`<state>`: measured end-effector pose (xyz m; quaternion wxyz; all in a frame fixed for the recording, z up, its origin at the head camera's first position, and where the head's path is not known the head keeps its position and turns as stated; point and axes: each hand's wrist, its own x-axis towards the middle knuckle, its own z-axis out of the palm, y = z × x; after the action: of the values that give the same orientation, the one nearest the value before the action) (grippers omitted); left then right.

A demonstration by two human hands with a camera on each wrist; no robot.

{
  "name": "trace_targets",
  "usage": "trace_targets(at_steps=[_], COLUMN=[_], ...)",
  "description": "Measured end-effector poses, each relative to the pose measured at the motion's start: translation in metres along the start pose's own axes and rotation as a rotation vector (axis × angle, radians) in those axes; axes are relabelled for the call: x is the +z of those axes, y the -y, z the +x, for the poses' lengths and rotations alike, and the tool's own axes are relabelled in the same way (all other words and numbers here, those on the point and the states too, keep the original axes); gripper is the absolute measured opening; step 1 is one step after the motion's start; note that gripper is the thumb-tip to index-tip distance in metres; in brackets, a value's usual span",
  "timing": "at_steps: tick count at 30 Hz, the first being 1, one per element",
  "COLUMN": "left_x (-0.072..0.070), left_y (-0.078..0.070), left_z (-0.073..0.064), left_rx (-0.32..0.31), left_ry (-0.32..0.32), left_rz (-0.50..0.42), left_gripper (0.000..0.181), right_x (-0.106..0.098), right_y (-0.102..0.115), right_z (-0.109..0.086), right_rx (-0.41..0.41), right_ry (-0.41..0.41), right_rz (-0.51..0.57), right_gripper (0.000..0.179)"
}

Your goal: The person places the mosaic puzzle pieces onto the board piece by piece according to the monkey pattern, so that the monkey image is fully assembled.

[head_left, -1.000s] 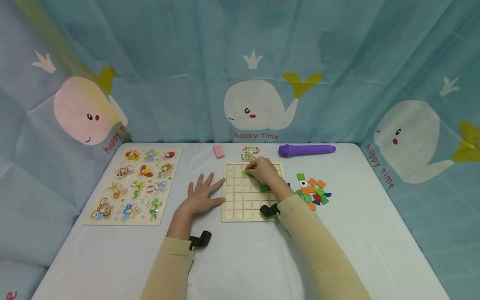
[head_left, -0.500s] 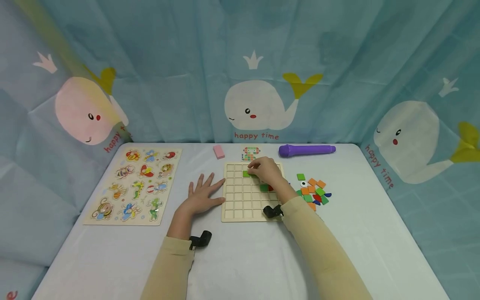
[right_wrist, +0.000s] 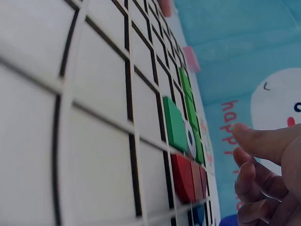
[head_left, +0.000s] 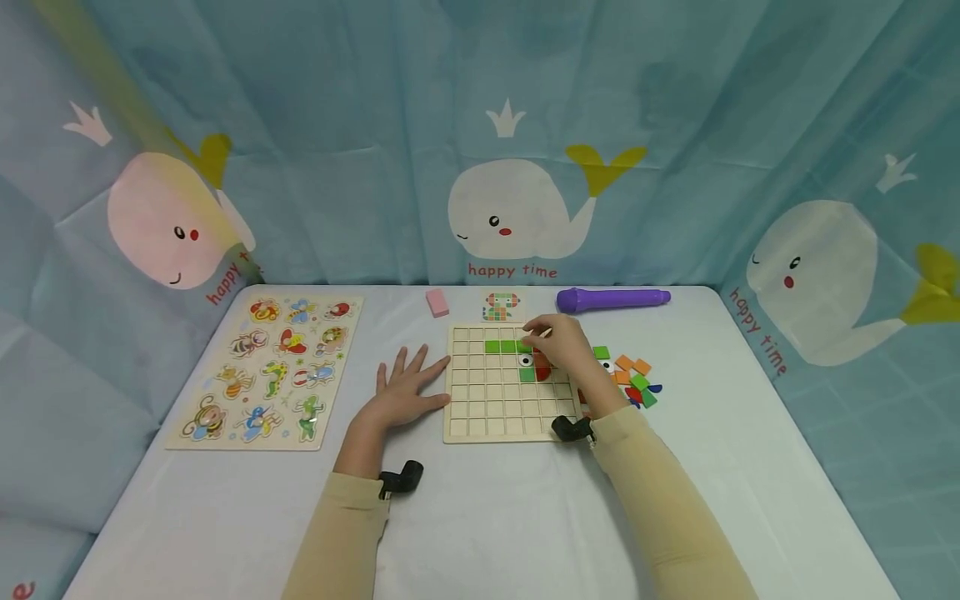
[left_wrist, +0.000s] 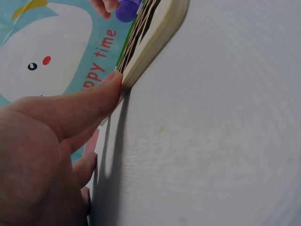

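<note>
A wooden grid board (head_left: 468, 400) lies mid-table. My left hand (head_left: 405, 396) is flat with fingers spread, its thumb (left_wrist: 106, 92) and a fingertip at the board's left edge. My right hand (head_left: 562, 342) is over the board's upper right, fingertips at the end of a row of green square tiles (head_left: 508, 346). In the right wrist view, its thumb and loosely bent fingers (right_wrist: 256, 136) stand apart with nothing between them. Below the row sit a round eye tile (head_left: 526, 361), a darker green tile (head_left: 527, 375) and red pieces (head_left: 542, 368), partly covered by the hand in the head view.
Loose coloured tiles (head_left: 637, 383) lie right of the board, partly behind the right forearm. A small pattern card (head_left: 501, 307), a pink block (head_left: 437, 303) and a purple microphone-shaped toy (head_left: 615, 300) are at the back. An insect puzzle board (head_left: 266, 375) lies left.
My right hand has moved right along the green row and its fingers have parted. More green tiles, the eye tile and the red pieces have come into sight. The left hand stays put.
</note>
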<state>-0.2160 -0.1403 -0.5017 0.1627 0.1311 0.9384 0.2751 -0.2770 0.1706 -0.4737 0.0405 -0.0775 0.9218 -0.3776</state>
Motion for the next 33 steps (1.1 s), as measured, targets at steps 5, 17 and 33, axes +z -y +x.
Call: trace_targets(at_steps=[5,17,33], left_x=[0.000,0.001,0.003], left_y=[0.001,0.002,0.005], left_z=[0.000,0.001,0.002], left_rx=[0.003,0.002,0.009], left_ry=[-0.005,-0.009,-0.011], left_rz=[-0.003,-0.005,0.001], left_gripper=[0.074,0.075,0.076], right_x=[-0.011,-0.037,-0.050], right_y=[-0.008,-0.038,-0.058], right_z=[-0.010,-0.029,-0.067], right_rx=[0.004,0.036,0.073], right_ry=[-0.020,-0.087,-0.028], right_rz=[-0.010,-0.043,-0.092], right_gripper=[0.027,0.026,0.027])
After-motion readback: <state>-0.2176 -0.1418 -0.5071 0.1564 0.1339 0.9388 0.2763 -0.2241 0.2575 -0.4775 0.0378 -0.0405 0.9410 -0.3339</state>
